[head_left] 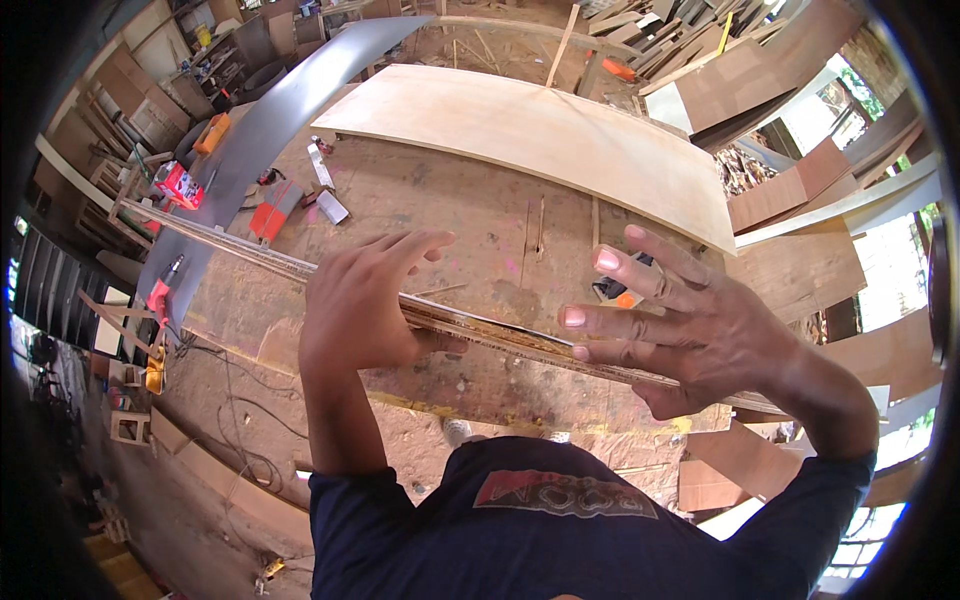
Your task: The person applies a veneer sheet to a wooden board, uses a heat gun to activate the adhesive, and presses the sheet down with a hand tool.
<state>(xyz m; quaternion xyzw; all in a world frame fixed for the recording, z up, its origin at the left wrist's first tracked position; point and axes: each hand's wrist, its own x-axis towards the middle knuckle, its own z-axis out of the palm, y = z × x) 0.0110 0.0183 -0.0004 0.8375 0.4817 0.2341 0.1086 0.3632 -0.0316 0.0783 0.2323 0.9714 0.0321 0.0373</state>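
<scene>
A stack of long, thin plywood boards (500, 340), seen almost edge-on, runs across in front of me from left to lower right. My left hand (362, 300) straddles its upper edge. The fingers stretch out loosely on the far side, and the thumb shows on the near side. Over the right part of the stack is my right hand (690, 325), its fingers spread and pointing left. The lower fingertips lie at or just above the stack's edge; whether they touch it I cannot tell. A small black and orange object (622, 288) is partly hidden behind this hand.
A wide pale plywood panel (530, 130) lies on the far side of the stained worktable (440, 210). To the left are a grey sheet (300, 105), a red-and-white can (180, 185), an orange-and-grey box (275, 212) and a red-handled tool (160, 290). Cables (235, 410) trail on the floor.
</scene>
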